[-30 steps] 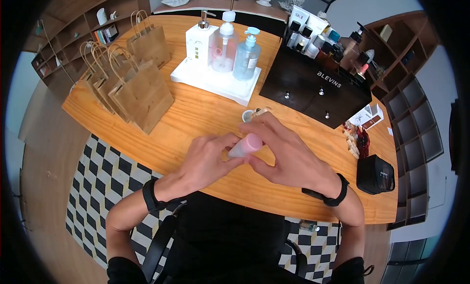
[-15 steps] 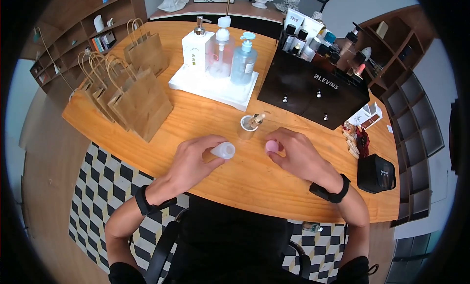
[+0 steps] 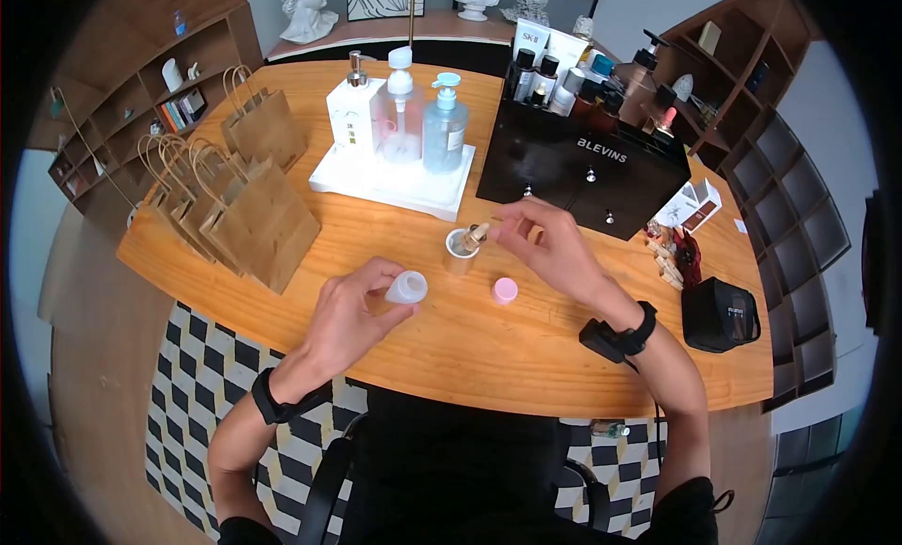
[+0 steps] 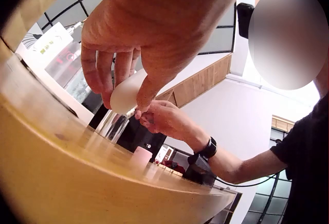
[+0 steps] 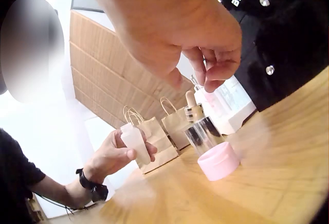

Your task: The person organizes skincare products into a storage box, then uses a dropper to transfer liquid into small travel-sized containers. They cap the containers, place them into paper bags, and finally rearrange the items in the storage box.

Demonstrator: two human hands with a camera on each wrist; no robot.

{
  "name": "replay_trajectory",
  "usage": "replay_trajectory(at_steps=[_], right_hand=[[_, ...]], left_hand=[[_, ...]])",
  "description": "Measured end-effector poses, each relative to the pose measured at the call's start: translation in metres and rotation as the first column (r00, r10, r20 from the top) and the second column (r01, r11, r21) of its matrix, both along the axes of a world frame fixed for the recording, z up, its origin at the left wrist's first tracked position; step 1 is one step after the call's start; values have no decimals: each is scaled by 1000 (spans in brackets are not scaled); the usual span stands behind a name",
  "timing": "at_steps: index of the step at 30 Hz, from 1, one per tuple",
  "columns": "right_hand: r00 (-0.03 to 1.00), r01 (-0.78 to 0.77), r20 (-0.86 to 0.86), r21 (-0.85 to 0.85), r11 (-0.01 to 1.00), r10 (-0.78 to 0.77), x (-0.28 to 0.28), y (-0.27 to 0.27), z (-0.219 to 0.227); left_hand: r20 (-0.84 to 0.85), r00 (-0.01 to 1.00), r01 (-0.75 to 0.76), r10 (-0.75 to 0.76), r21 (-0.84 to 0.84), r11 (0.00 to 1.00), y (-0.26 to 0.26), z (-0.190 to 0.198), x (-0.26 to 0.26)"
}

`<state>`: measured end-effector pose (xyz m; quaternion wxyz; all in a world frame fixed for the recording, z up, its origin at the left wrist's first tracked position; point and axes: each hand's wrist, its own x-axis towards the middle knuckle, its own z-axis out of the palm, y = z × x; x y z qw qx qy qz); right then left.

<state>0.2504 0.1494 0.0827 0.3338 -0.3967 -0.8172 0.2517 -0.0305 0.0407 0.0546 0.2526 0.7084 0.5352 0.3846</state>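
Observation:
My left hand (image 3: 352, 310) grips a translucent white bottle (image 3: 405, 289), its uncapped mouth facing up. In the right wrist view this bottle (image 5: 135, 142) tilts slightly. The fingers of my right hand (image 3: 552, 249) are bent, nothing between them, just right of a dropper (image 3: 474, 238) with a gold collar and beige rubber bulb. That dropper (image 5: 192, 105) leans in a clear glass container (image 5: 204, 135), below and apart from my right fingertips in the right wrist view. A pink cap (image 3: 505, 290) lies on the table between my hands.
Behind the hands, a white tray (image 3: 376, 193) bears pump bottles. A black cosmetics case (image 3: 564, 169) with drawers stands behind my right hand. Brown paper bags (image 3: 268, 230) stand at left on the wooden table (image 3: 451, 366). A black pouch (image 3: 719, 315) sits at right.
The pink cap came off the bottle in my right hand and now lies on the table, released. My right hand moved forward to the dropper. My left hand kept the bottle, shifting slightly left.

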Motion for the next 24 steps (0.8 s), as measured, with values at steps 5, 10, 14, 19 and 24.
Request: replay_trajectory(at_steps=[5,10,14,19,24], right_hand=[[993,-56,-107,-144,988,41,-12,12,-21],[992,-68,-104,-20,997,66,-12,7,-6],[993,-47,-105,56,997,53,-10,6,12],[996,-62,-49,118,991,68,-8,9,13],[997,-55,-40,144,988,62,-11,6,9]], left_hand=[[6,1000,-3,3,-3,1000,1,3,1],[2,1000,-25,25,-9,1000,0,3,-2],[-25,1000,-13,13,-3,1000,2,5,-4],[-50,999,-14,14,10,1000,9,4,-1],[-94,996,-1,3,24,1000,20,8,0]])
